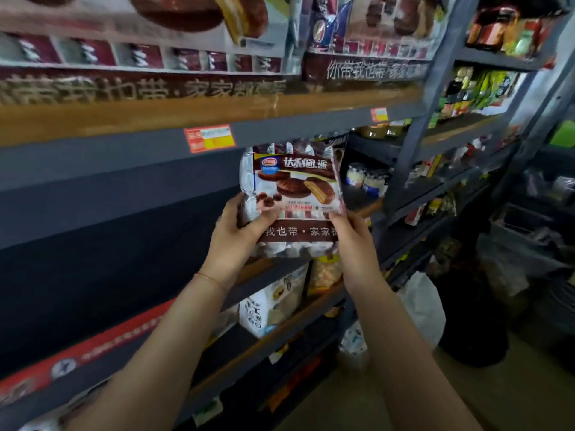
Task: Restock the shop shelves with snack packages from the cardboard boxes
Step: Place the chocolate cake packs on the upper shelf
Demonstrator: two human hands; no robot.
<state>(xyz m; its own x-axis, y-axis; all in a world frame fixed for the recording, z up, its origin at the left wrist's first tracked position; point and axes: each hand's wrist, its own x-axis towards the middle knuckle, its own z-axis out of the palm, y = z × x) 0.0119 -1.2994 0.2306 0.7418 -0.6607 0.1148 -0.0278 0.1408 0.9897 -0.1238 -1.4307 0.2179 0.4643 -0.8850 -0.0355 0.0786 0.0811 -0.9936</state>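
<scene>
I hold a brown and white chocolate pie package (295, 188) upright in front of the dark grey shelf (124, 194). My left hand (236, 234) grips its lower left side, thumb across the front. My right hand (351, 234) pinches its lower right edge. The package sits just below the upper shelf's edge with its orange price tag (209, 138). Larger packages of the same brand (149, 42) stand in a row on the shelf above. No cardboard box is in view.
Lower shelves hold white and yellow snack bags (273, 303). A second rack (466, 119) at right carries jars and colourful packets. A white plastic bag (426, 309) and dark bins (476, 331) sit on the floor to the right.
</scene>
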